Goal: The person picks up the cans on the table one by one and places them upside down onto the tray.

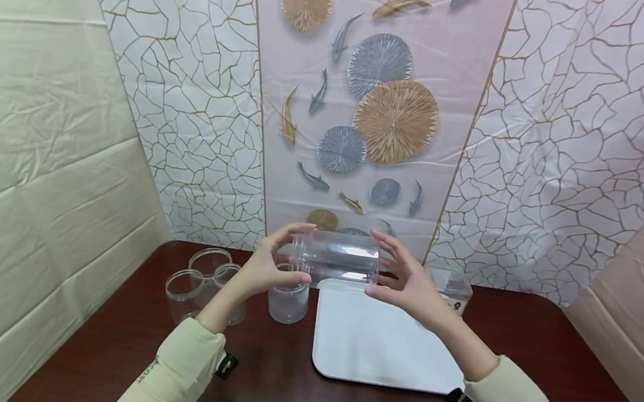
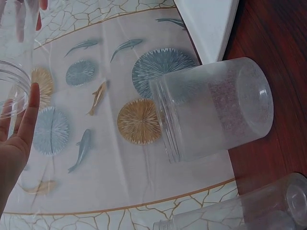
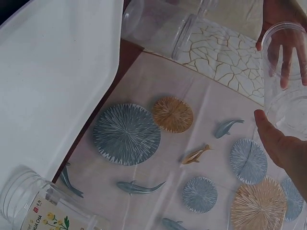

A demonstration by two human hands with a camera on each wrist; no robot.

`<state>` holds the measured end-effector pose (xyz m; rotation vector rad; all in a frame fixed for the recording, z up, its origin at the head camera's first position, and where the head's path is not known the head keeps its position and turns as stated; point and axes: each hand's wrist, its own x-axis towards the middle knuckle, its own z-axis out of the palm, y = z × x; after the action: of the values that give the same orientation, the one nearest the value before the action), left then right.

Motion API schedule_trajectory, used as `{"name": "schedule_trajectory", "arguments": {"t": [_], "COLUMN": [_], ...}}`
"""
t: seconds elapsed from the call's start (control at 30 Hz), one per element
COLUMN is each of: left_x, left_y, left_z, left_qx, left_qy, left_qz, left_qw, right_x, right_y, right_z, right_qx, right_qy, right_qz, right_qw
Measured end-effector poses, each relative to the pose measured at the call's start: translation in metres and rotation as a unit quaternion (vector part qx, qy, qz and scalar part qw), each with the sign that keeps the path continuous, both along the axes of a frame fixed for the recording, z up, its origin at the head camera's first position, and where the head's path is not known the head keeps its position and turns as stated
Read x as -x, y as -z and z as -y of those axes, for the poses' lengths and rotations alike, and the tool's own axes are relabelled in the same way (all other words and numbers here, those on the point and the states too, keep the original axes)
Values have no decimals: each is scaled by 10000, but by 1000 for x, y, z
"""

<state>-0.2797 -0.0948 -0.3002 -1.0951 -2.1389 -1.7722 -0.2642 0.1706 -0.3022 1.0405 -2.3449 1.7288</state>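
A clear plastic jar [image 1: 340,256] lies sideways in the air above the table, held between both hands. My left hand [image 1: 274,265] grips its ringed mouth end, thumb below and fingers above. At the base end, my right hand [image 1: 405,278] holds the jar the same way. The left wrist view shows the jar's threaded rim [image 2: 14,88] against the left fingers. Below and behind the left hand stands another clear jar [image 1: 287,305] on the table. In the right wrist view the held jar [image 3: 276,103] is partly cut off at the edge.
Several clear open jars [image 1: 184,288] stand at the table's left. A white tray [image 1: 383,345] lies right of centre. Behind the right hand is a clear jar with a floral label [image 3: 48,211]. A patterned cloth [image 1: 339,98] hangs behind the dark red table [image 1: 274,379].
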Motion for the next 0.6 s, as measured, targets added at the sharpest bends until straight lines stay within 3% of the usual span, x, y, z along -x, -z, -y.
{"name": "schedule_trajectory", "arguments": {"t": [0.17,0.3,0.6], "left_x": [-2,-2,10], "left_y": [1,2,19], "left_z": [-1,-1,1], "left_qx": [142,90,49], "left_qy": [-57,123,409], "left_qz": [62,97,-27], "left_qw": [9999,9998,9991], "right_x": [1,2,-1], "right_y": [1,2,2], "right_z": [-1,-2,-5], "right_qx": [28,90,114], "right_qy": [-16,-78,-155], "right_qz": [-27,-56,-197], "right_qw": [10000,9999,9996]}}
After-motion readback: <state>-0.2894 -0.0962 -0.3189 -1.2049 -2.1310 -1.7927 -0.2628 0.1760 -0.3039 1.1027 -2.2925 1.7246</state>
